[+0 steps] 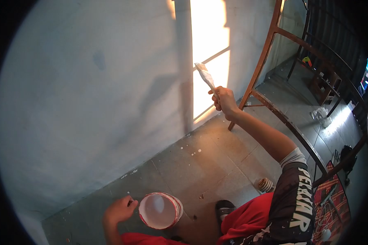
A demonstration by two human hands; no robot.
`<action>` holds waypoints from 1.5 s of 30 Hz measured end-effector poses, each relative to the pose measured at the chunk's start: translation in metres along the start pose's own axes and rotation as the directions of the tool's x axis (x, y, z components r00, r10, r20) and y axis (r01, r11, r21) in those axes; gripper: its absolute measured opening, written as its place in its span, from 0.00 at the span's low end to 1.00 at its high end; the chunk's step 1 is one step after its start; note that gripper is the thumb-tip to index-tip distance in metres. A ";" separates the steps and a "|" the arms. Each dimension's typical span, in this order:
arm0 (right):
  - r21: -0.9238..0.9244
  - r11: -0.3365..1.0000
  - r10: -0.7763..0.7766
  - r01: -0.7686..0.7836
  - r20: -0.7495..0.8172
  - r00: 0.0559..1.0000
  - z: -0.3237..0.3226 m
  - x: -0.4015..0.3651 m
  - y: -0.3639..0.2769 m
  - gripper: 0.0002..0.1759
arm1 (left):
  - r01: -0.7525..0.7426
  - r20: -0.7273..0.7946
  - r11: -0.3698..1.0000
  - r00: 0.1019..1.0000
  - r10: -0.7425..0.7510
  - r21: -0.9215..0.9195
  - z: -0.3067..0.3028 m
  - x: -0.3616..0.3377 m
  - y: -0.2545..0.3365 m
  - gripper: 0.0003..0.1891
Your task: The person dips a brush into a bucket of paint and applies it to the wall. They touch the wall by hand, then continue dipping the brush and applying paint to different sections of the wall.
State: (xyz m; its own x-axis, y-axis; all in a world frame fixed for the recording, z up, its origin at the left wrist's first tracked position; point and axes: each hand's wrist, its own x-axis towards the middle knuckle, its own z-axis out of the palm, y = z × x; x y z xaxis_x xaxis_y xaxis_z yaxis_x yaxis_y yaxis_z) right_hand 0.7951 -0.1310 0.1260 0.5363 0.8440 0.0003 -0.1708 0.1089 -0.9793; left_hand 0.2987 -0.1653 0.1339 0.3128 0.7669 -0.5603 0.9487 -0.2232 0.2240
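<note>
In my right hand, raised in front of the sunlit wall, is a paintbrush coated with white paint. Its bristles point up and left, overlapping the bright patch. My fingers wrap round the handle. Low on the left, my left hand hangs with its fingers curled in and no tool showing in it. Just right of that hand stands a white bucket with a red-marked rim on the floor, holding some whitish paint.
The pale wall runs along the left, meeting a tiled floor spotted with white drips. A rusty metal frame rises at the right. Behind it are a small wooden cabinet and a clear plastic bag. A patterned mat lies lower right.
</note>
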 end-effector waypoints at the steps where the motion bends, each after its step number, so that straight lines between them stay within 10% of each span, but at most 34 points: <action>1: 0.008 1.000 -0.008 0.008 0.005 1.000 0.002 -0.001 0.000 0.15 | -0.005 0.000 1.000 1.000 0.005 0.002 0.000 0.000 0.000 0.22; 21: -0.157 0.979 -0.119 0.131 0.079 0.990 0.023 -0.001 -0.027 0.11 | -0.024 -0.005 1.000 1.000 0.023 -0.011 0.004 -0.004 -0.007 0.24; 28: -0.428 0.644 -0.673 0.635 0.080 0.736 0.059 0.009 -0.127 0.16 | -0.005 0.054 0.999 0.999 0.007 -0.034 0.001 -0.004 -0.001 0.24; 36: -0.526 0.563 -0.720 0.638 0.067 0.690 0.086 0.032 -0.215 0.17 | -0.053 0.030 0.998 0.998 0.055 -0.037 0.007 0.000 -0.014 0.23; 45: -0.646 0.611 -0.540 0.458 0.083 0.837 0.050 0.028 -0.097 0.18 | -0.049 0.002 0.996 0.999 0.049 -0.072 0.001 -0.015 -0.018 0.23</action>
State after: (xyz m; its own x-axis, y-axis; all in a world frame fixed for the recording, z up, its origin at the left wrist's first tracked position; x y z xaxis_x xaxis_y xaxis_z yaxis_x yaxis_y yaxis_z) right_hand 0.7854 -0.0919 0.2308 0.4725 0.6917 0.5462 0.6751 0.1144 -0.7289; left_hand 0.2774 -0.1733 0.1370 0.3595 0.7535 -0.5505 0.9263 -0.2168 0.3082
